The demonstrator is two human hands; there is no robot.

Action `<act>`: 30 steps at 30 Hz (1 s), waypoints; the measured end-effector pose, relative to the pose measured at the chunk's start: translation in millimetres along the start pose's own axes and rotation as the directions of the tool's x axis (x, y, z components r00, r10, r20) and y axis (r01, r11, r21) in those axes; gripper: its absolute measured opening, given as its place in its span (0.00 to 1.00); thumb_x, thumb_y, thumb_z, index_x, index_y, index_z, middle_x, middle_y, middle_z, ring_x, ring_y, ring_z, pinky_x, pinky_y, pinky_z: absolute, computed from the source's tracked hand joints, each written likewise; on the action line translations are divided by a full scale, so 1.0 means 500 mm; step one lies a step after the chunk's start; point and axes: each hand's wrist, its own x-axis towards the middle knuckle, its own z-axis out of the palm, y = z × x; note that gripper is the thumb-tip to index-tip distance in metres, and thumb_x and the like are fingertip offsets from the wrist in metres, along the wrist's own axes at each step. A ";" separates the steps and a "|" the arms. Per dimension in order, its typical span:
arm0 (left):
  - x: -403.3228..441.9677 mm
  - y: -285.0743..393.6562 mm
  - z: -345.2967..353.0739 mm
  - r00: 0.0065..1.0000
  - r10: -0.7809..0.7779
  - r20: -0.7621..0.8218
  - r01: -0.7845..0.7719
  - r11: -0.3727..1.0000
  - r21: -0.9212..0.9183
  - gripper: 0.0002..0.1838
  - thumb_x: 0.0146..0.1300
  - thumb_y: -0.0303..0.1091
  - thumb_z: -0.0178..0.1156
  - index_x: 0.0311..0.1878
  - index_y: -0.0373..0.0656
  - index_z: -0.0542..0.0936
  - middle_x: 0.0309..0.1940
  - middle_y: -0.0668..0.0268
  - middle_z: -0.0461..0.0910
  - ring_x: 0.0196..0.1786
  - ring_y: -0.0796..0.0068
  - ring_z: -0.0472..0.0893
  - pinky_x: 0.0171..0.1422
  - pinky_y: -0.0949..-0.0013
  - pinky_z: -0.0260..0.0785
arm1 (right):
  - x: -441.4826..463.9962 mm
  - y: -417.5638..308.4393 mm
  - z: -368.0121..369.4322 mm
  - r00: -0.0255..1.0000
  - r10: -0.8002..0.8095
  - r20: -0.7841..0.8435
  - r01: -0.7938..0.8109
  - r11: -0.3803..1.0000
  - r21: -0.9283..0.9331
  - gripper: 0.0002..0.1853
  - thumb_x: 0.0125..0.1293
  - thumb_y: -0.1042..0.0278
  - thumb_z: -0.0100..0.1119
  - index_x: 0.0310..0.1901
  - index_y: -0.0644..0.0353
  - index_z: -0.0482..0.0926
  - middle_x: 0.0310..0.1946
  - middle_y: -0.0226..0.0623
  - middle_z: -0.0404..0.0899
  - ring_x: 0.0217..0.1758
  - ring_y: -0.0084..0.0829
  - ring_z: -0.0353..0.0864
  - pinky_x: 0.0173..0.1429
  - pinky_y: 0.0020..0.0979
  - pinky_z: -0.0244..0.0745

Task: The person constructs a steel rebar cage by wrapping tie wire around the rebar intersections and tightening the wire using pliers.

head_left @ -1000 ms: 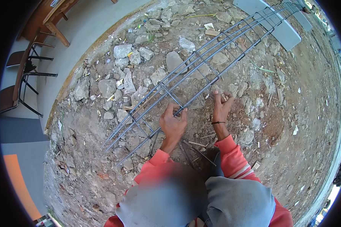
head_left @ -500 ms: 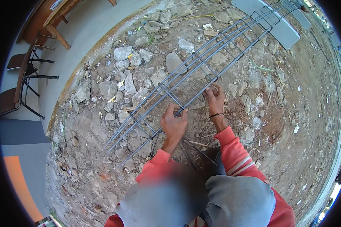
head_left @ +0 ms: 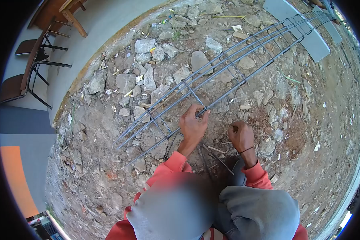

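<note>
A long rebar cage [head_left: 224, 87] of steel bars and square stirrups runs diagonally above the rubble. My left hand [head_left: 193, 127] is closed on its nearest bar, thumb and fingers pinching it where a stirrup crosses. Lower and to the right, my right hand [head_left: 242, 140] is apart from the cage, its fingers curled together. Whatever is in those fingers, if anything, is hidden or too small to make out. Dark thin metal pieces [head_left: 221, 164] lie on the ground between my forearms, near my legs.
Broken stones [head_left: 126, 83] cover the ground left of and beyond the cage. A grey board [head_left: 308, 34] lies beneath its far end, where part of another person [head_left: 332, 10] shows. Chairs [head_left: 38, 68] and a wooden table [head_left: 73, 20] stand on the paved floor at the left.
My right hand has come off the cage's near bar and drawn back toward me. My left hand stays at the stirrup crossing. The whole view has shifted slightly.
</note>
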 end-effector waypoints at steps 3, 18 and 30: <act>-0.002 -0.012 0.003 1.000 0.006 0.013 -0.006 1.000 0.001 0.11 0.55 0.33 0.73 0.37 0.42 0.81 0.28 0.60 0.83 0.28 0.65 0.82 0.33 0.65 0.71 | 0.001 -0.060 -0.041 0.986 -0.029 -0.167 0.049 0.992 0.118 0.09 0.56 0.73 0.61 0.39 0.62 0.84 0.38 0.42 0.84 0.45 0.44 0.84 0.51 0.42 0.78; 0.008 -0.011 -0.003 1.000 0.001 0.014 -0.001 0.999 -0.039 0.10 0.55 0.32 0.73 0.35 0.38 0.83 0.27 0.60 0.84 0.28 0.74 0.82 0.36 0.70 0.73 | 0.110 -0.065 0.070 0.778 -0.578 -0.247 0.540 0.815 -0.207 0.15 0.57 0.68 0.64 0.46 0.59 0.78 0.46 0.40 0.78 0.55 0.43 0.75 0.73 0.53 0.56; 0.002 -0.061 0.004 0.933 0.360 0.004 -0.360 0.933 -0.005 0.08 0.56 0.21 0.68 0.39 0.42 0.87 0.36 0.58 0.85 0.37 0.60 0.86 0.40 0.65 0.78 | 0.036 -0.136 0.029 0.991 -0.131 -0.006 0.131 0.985 0.109 0.06 0.61 0.69 0.60 0.34 0.63 0.82 0.26 0.54 0.81 0.30 0.55 0.82 0.36 0.49 0.77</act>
